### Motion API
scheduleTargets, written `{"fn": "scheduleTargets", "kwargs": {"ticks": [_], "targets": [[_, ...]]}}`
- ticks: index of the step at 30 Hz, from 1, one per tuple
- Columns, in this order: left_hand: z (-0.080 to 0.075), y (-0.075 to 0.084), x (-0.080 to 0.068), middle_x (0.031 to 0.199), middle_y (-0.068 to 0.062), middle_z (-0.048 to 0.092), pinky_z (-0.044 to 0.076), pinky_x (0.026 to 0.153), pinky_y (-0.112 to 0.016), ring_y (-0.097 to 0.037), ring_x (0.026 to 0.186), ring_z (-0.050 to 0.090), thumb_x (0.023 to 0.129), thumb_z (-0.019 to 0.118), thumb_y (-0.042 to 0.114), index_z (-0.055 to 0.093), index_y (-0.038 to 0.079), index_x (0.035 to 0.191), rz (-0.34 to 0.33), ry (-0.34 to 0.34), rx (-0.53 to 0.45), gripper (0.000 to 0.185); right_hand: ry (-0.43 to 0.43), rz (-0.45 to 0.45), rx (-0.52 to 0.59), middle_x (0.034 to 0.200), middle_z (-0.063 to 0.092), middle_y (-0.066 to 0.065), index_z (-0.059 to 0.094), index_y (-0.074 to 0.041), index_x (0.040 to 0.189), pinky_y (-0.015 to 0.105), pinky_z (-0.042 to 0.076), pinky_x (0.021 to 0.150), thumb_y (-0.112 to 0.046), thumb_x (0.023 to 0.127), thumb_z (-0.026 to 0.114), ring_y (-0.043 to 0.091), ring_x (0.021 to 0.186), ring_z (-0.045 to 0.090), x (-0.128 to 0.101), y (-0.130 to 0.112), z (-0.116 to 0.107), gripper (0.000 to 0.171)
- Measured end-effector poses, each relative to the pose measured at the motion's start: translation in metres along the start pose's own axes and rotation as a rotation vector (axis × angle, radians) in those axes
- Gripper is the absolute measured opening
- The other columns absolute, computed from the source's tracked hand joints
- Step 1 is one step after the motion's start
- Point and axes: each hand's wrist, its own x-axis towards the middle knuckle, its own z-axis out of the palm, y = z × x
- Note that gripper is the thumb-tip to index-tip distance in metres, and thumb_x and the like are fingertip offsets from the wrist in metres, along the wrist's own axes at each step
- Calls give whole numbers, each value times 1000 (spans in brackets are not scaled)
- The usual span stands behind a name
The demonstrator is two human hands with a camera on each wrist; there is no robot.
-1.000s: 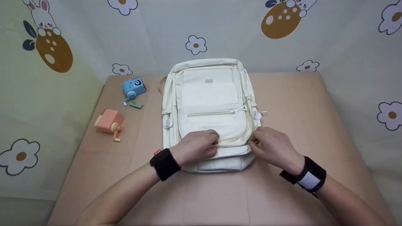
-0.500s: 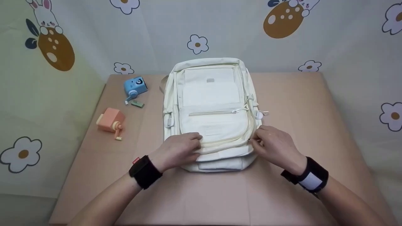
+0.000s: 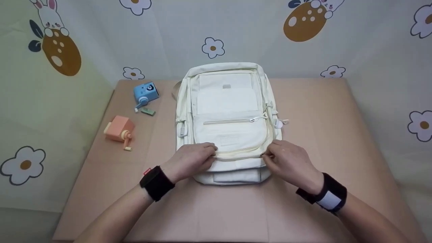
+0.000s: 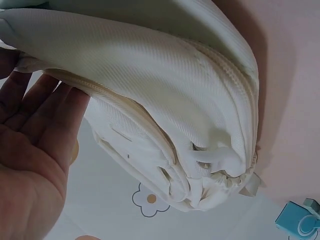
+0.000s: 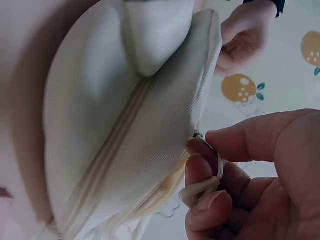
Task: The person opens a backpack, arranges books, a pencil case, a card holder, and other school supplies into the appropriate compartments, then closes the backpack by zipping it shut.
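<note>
A cream backpack (image 3: pixel 224 101) lies front side up on the table, its top pointing away from me. My left hand (image 3: pixel 192 160) pinches the fabric beside the front pocket's lower zipper; in the left wrist view the bag's edge runs between the thumb and fingers (image 4: pixel 65 102). At the pocket's lower right corner, my right hand (image 3: pixel 290 165) holds a zipper pull. The right wrist view shows this zipper pull (image 5: pixel 220 167) with its looped cord between thumb and fingers, the metal slider close to the fingertips. A second zipper (image 3: pixel 229 122) crosses the pocket higher up.
To the left of the bag stand a blue crank pencil sharpener (image 3: pixel 145 92) and a salmon-pink one (image 3: pixel 118 129), with a small green block (image 3: pixel 148 111) beside the blue one. A patterned cloth (image 3: pixel 249 40) hangs behind the table (image 3: pixel 320 111).
My left hand has moved left along the pocket's lower edge, then stays there. The right hand has shifted slightly left and toward me with the zipper pull.
</note>
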Motion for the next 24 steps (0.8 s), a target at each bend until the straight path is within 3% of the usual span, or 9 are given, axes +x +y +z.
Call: {"fn": "scheduleTargets", "kwargs": {"ticks": [8,15,21,24], "targets": [[2,0,0,116,-2,71,57,70,-32,-14,92,69,96,64,13,67,11,98,9,23,0,4,-9,-109,-43,74,50,-12,63,-19,79,26,40,50,-19,92,74,7,64,49,9,-27,8,17],[1,-2,-2,111,1,70,55,68,-28,-9,86,65,93,64,9,67,11,97,66,76,0,5,-18,-135,-85,72,47,-12,62,-19,79,24,36,47,-19,95,70,7,62,46,11,-29,8,18],[0,-4,-5,111,1,68,56,73,-29,-11,88,65,96,68,17,69,12,98,65,46,-30,6,-29,-121,-131,68,45,-10,58,-19,73,26,32,42,-20,94,69,7,57,44,10,-24,10,23],[0,-7,-8,116,-1,68,57,80,-32,-15,98,68,96,71,21,71,11,100,63,24,-49,10,-38,-110,-120,66,43,-10,53,-19,72,27,30,40,-20,95,68,8,53,41,9,-23,11,27]]}}
